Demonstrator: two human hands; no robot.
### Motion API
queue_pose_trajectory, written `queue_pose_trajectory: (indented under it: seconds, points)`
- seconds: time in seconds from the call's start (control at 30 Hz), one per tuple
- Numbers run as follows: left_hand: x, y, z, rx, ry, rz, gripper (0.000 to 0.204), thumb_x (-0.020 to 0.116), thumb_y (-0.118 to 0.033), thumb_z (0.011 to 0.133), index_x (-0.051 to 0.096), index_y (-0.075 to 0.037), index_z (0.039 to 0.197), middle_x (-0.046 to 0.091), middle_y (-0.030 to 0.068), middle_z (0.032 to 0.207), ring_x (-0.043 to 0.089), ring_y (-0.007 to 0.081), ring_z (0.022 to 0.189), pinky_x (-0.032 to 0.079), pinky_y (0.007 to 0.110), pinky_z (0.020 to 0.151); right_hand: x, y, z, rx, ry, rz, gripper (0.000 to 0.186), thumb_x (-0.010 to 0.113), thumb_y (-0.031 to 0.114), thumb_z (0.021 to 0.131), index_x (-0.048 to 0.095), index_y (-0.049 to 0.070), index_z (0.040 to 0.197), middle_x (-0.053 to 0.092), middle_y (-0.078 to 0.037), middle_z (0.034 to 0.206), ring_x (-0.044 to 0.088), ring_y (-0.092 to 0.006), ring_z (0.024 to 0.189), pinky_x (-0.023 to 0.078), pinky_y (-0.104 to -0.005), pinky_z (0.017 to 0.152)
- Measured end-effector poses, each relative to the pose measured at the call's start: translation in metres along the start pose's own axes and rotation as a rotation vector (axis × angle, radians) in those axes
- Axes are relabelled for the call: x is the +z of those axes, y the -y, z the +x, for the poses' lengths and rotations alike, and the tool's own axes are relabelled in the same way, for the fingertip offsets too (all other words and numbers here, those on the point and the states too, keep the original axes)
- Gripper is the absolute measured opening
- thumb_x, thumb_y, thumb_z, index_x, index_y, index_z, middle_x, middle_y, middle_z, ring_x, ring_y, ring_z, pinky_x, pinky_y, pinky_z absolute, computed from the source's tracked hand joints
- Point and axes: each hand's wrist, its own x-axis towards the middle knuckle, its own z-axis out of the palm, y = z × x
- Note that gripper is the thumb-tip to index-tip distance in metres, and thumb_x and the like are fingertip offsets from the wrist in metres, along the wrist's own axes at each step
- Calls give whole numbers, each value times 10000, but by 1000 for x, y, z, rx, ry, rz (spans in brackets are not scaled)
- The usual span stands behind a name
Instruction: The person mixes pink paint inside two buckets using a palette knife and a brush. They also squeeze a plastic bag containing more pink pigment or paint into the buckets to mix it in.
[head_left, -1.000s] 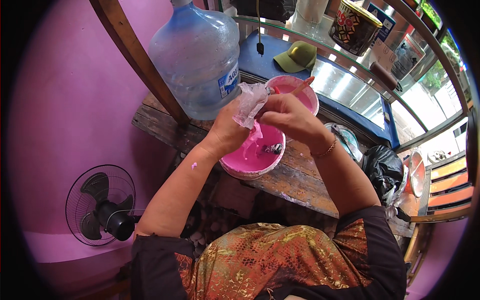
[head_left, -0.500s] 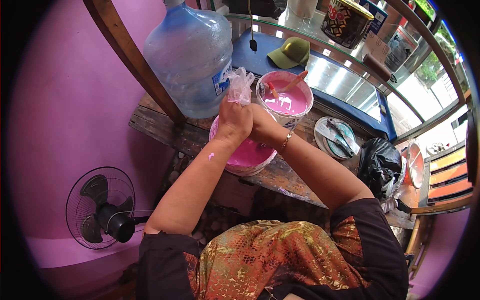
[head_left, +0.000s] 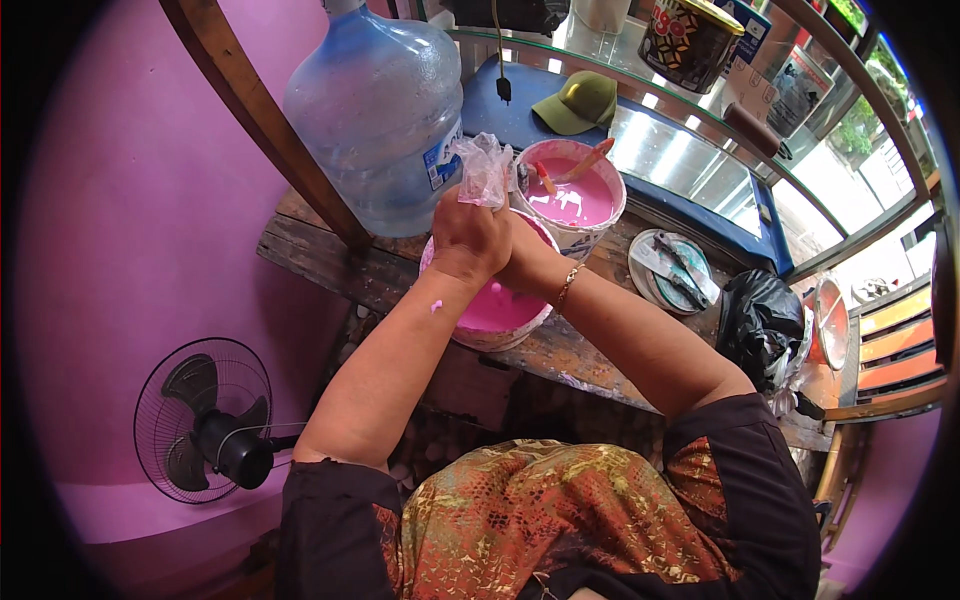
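My left hand (head_left: 465, 238) is closed in a fist around a clear plastic bag (head_left: 485, 168), whose crumpled, pink-smeared top sticks up above it. Pressed close beside it is my right hand (head_left: 524, 256), its fingers hidden behind the left. Both hands are over a white bucket (head_left: 492, 343) of bright pink liquid (head_left: 487, 312), covering much of its opening. The lower part of the bag is out of sight. Just beyond, a second white bucket (head_left: 582, 240) holds paler pink liquid (head_left: 585, 203), with a red-and-wood-handled tool (head_left: 590, 161) leaning in it. A pink smear marks my left forearm.
A big blue water jug (head_left: 375, 120) stands behind at left, next to a wooden post (head_left: 260, 110). Right of the buckets are a lid with smeared scrapers (head_left: 672, 270) and a black plastic bag (head_left: 755, 320). A glass case with a green cap (head_left: 580, 103) lies beyond; a fan (head_left: 205, 420) is at left.
My hands have shifted slightly down and right, still together over the near bucket. The bag's top has tilted and crumpled differently. A pink blob now shows on the liquid below my wrists.
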Motion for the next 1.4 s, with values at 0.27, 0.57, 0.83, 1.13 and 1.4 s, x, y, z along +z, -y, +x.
queue_pose_trajectory:
  seconds: [0.27,0.57,0.83,1.13,1.4]
  points:
    - [1,10,-2,271,6,-29,220,555,-93,793,595,-44,1004,642,205,864,609,425,804,509,480,696,17,-23,0,-201,-146,-115,171,634,154,742,611,33,860,645,-203,811,605,-414,795,494,-450,690]
    - [-9,8,-4,116,181,-29,292,555,-76,783,602,-5,1062,647,211,921,617,396,860,504,439,732,20,-24,-1,-144,-113,-103,188,640,161,740,622,36,880,654,-197,830,613,-411,808,503,-440,698]
    - [-9,6,-5,141,185,18,245,603,-68,722,597,-45,966,642,189,878,624,393,817,520,439,719,25,-27,-2,-106,-68,-71,200,632,177,754,622,28,887,655,-210,887,611,-409,871,500,-456,726]
    - [-5,18,-5,237,244,78,236,603,-45,696,599,-45,932,644,173,856,630,377,797,529,417,701,33,-33,-5,9,-12,-82,279,648,264,774,632,55,958,657,-206,954,611,-394,935,504,-451,772]
    - [-3,24,-7,215,291,34,247,592,-54,701,612,-39,947,643,170,850,626,377,802,525,424,712,28,-29,-6,43,19,-230,282,643,281,781,643,56,952,665,-197,947,623,-392,906,499,-436,798]
